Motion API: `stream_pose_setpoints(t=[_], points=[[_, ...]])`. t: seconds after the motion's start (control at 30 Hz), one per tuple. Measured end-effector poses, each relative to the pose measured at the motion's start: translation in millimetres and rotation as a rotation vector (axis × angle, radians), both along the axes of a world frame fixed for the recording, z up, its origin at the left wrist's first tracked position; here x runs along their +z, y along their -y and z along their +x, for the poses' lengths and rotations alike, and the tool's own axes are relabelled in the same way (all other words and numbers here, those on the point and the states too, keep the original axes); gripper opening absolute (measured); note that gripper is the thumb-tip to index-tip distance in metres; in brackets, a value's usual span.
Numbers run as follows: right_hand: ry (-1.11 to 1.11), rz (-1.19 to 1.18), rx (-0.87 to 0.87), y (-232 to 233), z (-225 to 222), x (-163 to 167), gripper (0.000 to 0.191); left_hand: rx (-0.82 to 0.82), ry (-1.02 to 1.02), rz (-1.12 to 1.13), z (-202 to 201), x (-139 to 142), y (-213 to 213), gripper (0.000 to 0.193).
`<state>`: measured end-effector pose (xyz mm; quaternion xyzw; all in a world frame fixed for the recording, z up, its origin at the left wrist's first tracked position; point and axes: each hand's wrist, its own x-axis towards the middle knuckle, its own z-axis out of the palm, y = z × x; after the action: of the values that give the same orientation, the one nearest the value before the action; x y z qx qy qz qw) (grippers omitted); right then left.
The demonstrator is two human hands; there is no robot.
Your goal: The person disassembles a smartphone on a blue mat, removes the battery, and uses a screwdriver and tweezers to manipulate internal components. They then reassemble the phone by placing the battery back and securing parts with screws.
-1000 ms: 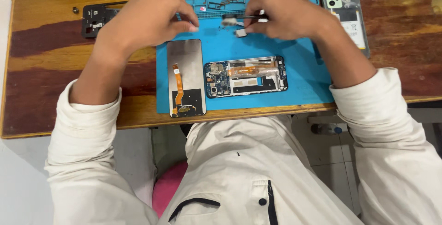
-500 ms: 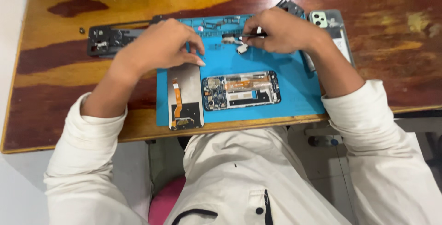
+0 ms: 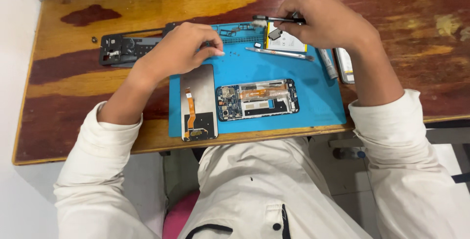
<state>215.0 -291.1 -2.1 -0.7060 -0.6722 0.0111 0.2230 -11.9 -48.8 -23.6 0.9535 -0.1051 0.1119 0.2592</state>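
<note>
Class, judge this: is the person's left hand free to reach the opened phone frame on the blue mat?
Probably yes: the left hand rests above the phone frame, holding nothing visible, with only bare blue mat between them.

Single view, head-worn camera. Looks steeply down from above the wearer's chest onto the wooden table (image 3: 73, 97), facing its far edge. Close range: blue work mat (image 3: 313, 97) at frame centre, table's near edge crossing mid-frame, white sleeves and lap filling the lower half.

Specks (image 3: 234, 53) by left hand (image 3: 183, 48) too small to tell; tweezers' (image 3: 276, 20) grip hidden.
</note>
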Motion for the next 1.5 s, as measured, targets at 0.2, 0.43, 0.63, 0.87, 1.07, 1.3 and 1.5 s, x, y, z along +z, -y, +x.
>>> stream_pose_setpoints(t=[0.2, 0.43, 0.63, 0.87, 1.07, 1.3, 1.5], points=[[0.062, 0.026, -0.008, 9, 1, 5, 0.018, -0.028, -0.015, 0.016, 5, 5, 6, 0.019], [-0.088, -0.124, -0.002, 31, 11, 27, 0.018, 0.041, -0.062, 0.067, 30, -8, 21, 0.014], [-0.159, -0.492, 0.111, 42, -11, 31, 0.016, 0.042, 0.196, 0.193, 30, -10, 44, 0.013], [-0.287, -0.584, 0.111, 61, -3, 38, 0.017, -0.114, 0.037, 0.09, 30, 22, 101, 0.046], [-0.431, -0.598, 0.254, 64, 9, 25, 0.019, -0.179, 0.003, 0.109, 43, 17, 152, 0.075], [-0.51, -0.564, 0.255, 61, 9, 12, 0.014, -0.189, 0.03, 0.014, 38, -4, 151, 0.047], [-0.496, -0.583, 0.24, 58, 5, 11, 0.011, -0.192, 0.063, 0.058, 33, -16, 154, 0.03]])
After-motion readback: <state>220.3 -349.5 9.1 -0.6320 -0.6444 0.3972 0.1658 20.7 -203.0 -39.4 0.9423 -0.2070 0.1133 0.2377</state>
